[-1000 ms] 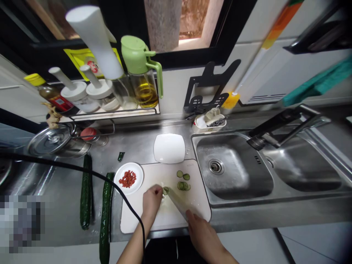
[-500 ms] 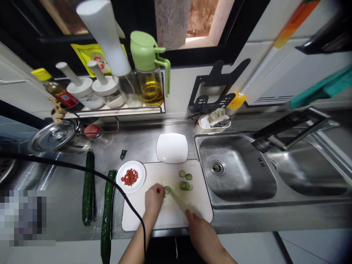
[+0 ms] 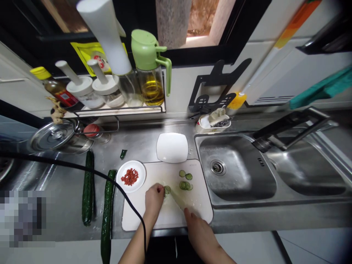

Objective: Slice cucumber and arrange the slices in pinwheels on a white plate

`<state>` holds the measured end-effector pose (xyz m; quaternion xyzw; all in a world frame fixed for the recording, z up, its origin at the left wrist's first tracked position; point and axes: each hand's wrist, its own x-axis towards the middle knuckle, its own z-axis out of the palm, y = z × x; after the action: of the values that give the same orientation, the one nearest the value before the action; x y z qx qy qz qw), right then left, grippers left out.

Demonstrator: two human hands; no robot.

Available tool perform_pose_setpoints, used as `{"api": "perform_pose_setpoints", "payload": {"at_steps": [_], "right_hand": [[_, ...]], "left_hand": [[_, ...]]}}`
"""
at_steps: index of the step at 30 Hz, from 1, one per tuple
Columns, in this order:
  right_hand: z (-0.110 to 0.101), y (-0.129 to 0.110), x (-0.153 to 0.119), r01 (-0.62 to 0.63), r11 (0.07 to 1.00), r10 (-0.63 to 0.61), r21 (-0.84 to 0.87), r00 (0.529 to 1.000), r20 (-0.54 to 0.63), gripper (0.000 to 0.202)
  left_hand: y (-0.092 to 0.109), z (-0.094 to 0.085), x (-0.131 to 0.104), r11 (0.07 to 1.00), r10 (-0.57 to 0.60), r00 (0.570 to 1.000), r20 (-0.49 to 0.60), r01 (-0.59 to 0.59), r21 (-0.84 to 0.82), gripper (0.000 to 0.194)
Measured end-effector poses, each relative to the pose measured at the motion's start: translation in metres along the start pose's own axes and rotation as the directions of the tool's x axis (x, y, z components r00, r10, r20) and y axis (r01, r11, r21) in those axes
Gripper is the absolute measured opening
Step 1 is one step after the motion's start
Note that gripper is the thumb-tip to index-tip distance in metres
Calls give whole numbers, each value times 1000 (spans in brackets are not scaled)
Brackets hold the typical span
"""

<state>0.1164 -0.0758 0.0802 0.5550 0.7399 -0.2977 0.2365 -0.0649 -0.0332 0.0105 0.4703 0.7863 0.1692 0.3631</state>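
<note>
Cucumber slices [image 3: 186,186] are lying cut on the cutting board [image 3: 137,217] beyond the right hand [image 3: 199,231], which is gripping a knife [image 3: 177,201], fingers closed. Bunched fingers of the left hand [image 3: 154,200] are apparently steadying a cucumber piece [image 3: 167,190]; its uncut remainder is hiding from view. Two long cucumbers [image 3: 88,189], seemingly unsliced, are resting left of both hands on the steel counter [image 3: 68,223], a sink [image 3: 236,172] sitting rightward.

A black-framed window [image 3: 140,18] stands above a pale wall [image 3: 180,82]. Below runs a stainless-steel counter [image 3: 68,176] with a double-basin sink [image 3: 242,179] to the right, light gleaming on its metal.
</note>
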Motion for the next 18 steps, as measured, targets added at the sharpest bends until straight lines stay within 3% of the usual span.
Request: {"api": "perform_pose_setpoints", "payload": {"at_steps": [8, 18], "right_hand": [[2, -4, 5, -5, 1000, 4, -30, 1000, -15, 56], [7, 18, -20, -42, 983, 34, 176, 998, 48, 49]], "left_hand": [[2, 0, 0, 1000, -22, 1000, -4, 22, 9, 19], [3, 0, -3, 1000, -9, 1000, -14, 9, -2, 19]]}}
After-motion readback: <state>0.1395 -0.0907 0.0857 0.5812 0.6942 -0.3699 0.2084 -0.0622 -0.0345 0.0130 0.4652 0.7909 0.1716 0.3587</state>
